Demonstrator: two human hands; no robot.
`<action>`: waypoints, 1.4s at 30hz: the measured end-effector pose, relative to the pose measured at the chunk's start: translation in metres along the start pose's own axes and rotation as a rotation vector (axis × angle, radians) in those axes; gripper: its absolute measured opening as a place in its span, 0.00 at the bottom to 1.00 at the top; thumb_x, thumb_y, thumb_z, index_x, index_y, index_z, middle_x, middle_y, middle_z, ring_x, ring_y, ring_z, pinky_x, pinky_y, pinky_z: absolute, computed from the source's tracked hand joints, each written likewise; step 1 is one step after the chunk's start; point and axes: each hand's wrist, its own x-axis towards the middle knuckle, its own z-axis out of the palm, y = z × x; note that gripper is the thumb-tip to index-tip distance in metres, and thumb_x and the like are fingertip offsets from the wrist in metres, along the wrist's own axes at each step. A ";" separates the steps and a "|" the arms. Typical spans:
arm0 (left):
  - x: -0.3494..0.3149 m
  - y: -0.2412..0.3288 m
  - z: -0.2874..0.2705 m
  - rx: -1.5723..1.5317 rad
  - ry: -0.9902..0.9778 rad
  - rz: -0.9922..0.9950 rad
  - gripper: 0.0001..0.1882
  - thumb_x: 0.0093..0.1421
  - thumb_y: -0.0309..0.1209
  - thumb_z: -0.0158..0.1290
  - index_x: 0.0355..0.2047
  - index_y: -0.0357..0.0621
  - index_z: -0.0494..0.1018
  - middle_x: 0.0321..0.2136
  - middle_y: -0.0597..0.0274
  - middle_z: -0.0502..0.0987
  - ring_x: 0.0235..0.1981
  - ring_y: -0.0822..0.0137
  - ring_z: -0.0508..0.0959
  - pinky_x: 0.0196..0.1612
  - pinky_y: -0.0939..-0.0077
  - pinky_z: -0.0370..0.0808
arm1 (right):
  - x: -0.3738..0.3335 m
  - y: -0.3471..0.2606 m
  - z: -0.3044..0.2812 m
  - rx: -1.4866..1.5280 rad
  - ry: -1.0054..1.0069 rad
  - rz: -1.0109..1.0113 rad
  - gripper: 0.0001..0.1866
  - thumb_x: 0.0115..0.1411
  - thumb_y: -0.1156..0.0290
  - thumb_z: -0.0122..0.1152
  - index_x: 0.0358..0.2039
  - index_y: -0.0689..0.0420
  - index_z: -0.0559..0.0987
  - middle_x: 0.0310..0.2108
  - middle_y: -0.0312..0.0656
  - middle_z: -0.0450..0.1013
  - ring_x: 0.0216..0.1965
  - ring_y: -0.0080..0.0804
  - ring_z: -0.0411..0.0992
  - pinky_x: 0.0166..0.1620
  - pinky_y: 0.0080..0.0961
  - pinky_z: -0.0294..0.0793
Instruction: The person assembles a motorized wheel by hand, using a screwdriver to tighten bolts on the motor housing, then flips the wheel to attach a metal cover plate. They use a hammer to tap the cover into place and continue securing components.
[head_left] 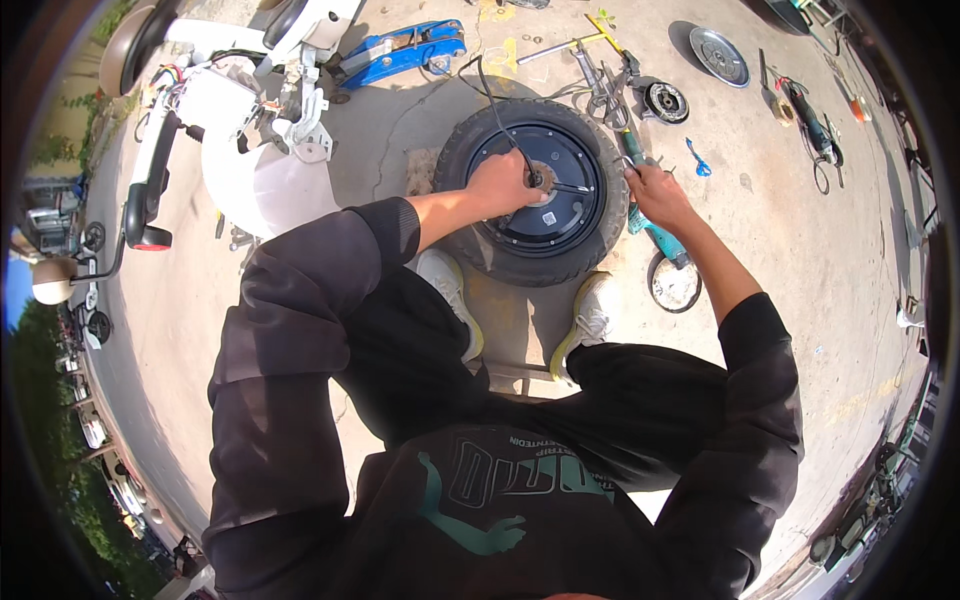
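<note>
A hub-motor wheel (515, 227) with a black tyre (605, 235) lies flat between my shoes. My left hand (500, 183) is closed at its centre, where a black cable (492, 95) runs into my fingers beside the axle (543, 178). A slim, shiny bar (572, 188) reaches across the hub from there. At the tyre's right side my right hand (657, 195) has its fingers curled around something small that I cannot make out. Just past that hand is a dark green handle (630, 143); a teal power tool (660, 240) lies below it.
A blue floor jack (405, 50) stands beyond the wheel. At left is a partly dismantled white scooter (265, 185). Right of the wheel lie a round drum part (665, 102), a metal disc (719, 57), a white-faced disc (675, 284), a blue strip (698, 158) and a corded tool (810, 120).
</note>
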 end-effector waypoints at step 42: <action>0.160 -0.119 0.001 -0.054 -0.167 -0.611 0.49 0.64 0.71 0.38 0.49 0.32 0.81 0.54 0.36 0.78 0.58 0.41 0.77 0.58 0.53 0.73 | -0.032 0.008 0.239 1.837 0.599 1.277 0.25 0.69 0.67 0.39 0.59 0.64 0.76 0.58 0.51 0.75 0.57 0.48 0.75 0.61 0.47 0.75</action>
